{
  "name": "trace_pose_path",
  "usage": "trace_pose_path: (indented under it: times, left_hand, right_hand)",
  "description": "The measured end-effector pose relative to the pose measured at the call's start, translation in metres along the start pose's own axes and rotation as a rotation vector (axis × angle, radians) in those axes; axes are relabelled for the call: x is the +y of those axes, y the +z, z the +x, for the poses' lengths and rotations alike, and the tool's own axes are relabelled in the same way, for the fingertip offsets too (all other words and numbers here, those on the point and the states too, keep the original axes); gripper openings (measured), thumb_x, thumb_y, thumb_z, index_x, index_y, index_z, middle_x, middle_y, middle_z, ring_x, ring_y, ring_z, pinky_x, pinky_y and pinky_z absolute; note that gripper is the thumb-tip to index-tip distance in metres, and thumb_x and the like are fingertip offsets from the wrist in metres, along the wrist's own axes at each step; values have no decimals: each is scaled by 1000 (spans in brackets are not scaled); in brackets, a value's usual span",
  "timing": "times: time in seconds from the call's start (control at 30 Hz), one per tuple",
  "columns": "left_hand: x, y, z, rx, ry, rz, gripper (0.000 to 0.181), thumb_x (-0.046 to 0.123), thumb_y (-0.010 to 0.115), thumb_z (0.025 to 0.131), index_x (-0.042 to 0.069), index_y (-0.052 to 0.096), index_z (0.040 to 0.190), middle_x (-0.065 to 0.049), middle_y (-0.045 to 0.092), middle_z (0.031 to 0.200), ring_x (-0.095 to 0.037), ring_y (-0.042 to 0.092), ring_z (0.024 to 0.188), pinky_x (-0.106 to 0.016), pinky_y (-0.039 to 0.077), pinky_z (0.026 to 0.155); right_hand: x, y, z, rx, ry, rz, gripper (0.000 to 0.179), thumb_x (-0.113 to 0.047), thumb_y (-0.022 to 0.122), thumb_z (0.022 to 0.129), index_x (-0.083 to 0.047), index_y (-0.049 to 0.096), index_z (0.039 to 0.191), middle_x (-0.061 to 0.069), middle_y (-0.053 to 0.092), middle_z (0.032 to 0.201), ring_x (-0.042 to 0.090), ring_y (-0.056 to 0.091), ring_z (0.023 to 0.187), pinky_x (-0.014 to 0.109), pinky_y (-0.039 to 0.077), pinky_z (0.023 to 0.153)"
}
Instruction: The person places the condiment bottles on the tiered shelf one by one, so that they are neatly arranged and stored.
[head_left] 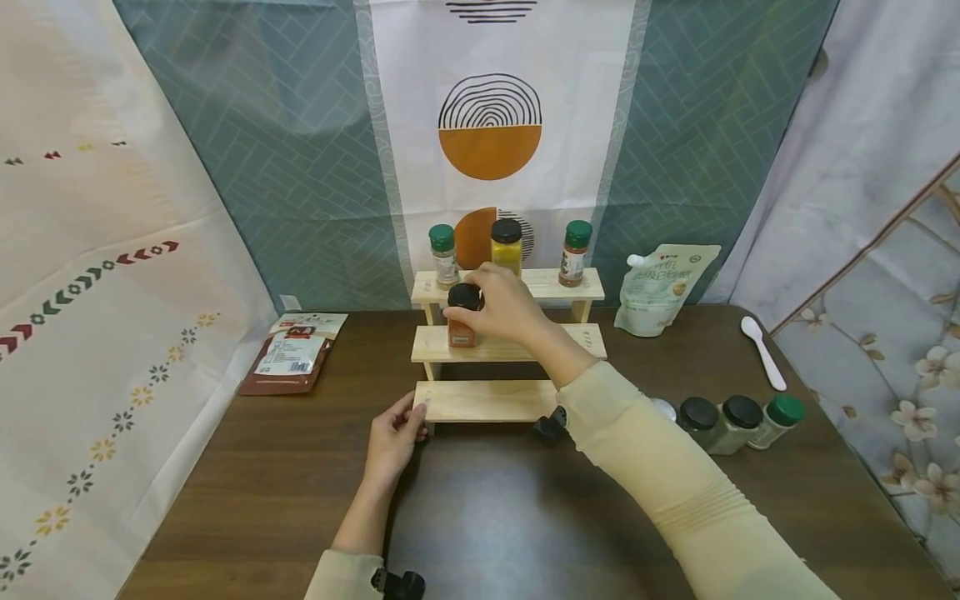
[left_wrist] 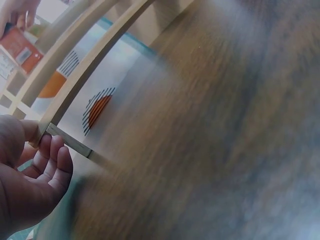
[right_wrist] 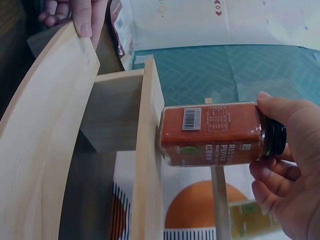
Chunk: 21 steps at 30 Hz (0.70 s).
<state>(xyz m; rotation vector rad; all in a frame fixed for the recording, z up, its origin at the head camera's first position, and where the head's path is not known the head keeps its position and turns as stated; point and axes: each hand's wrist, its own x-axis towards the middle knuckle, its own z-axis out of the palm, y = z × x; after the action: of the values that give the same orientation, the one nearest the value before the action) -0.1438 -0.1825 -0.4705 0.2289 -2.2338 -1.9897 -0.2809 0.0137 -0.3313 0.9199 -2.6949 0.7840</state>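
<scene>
A three-step wooden rack (head_left: 487, 402) stands on the brown table. My right hand (head_left: 502, 304) pinches the black cap of a red pepper jar (right_wrist: 212, 134) at the left part of the middle step. In the right wrist view its base meets the step's surface. The left end of the lowest step is held by my left hand (head_left: 395, 435), thumb on top and fingers below, as the left wrist view (left_wrist: 37, 175) also shows. Along the top step stand a green-capped jar (head_left: 444, 257), a yellow jar with a black cap (head_left: 506, 246) and a green-capped reddish jar (head_left: 574, 254).
Several spice jars (head_left: 738, 423) sit to the right, partly behind my right sleeve. A white spoon (head_left: 763, 353) lies near the right edge. A spouted pouch (head_left: 663, 290) stands right of the rack; a brown packet (head_left: 294, 354) lies left. Patterned cloths hang behind and at both sides.
</scene>
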Motion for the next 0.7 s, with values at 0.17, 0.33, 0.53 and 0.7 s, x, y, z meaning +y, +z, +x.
trace_pose_path:
  times: [0.17, 0.33, 0.53, 0.7]
  left_hand:
    - [-2, 0, 1, -2, -2, -9, 40, 2, 61, 101, -15, 54, 136, -21, 65, 87, -18, 63, 70, -26, 59, 65]
    - [-2, 0, 1, -1, 5, 2, 40, 1, 61, 101, -16, 54, 136, -21, 64, 87, -18, 63, 70, -26, 59, 64]
    - [2, -1, 0, 1, -4, 18, 39, 2, 61, 101, -15, 54, 135, -26, 64, 90, -20, 64, 72, -26, 59, 66]
    - [-1, 0, 1, 1, -2, 22, 39, 1, 60, 101, -16, 54, 135, -28, 63, 90, -20, 64, 71, -26, 59, 65]
  right_hand:
    - [-7, 8, 7, -19, 9, 18, 57, -48, 76, 89, -4, 68, 125, 9, 62, 107, 23, 54, 85, 32, 46, 65]
    - [-14, 12, 12, -17, -1, 27, 59, -48, 76, 89, -4, 68, 128, 9, 63, 110, 22, 55, 87, 31, 47, 65]
    - [-15, 16, 14, -34, 24, 30, 64, -51, 75, 90, -6, 64, 135, 10, 62, 116, 22, 58, 88, 31, 50, 66]
    - [-9, 16, 9, -28, 30, 28, 70, -56, 73, 89, -9, 62, 139, 10, 61, 125, 26, 60, 105, 40, 54, 85]
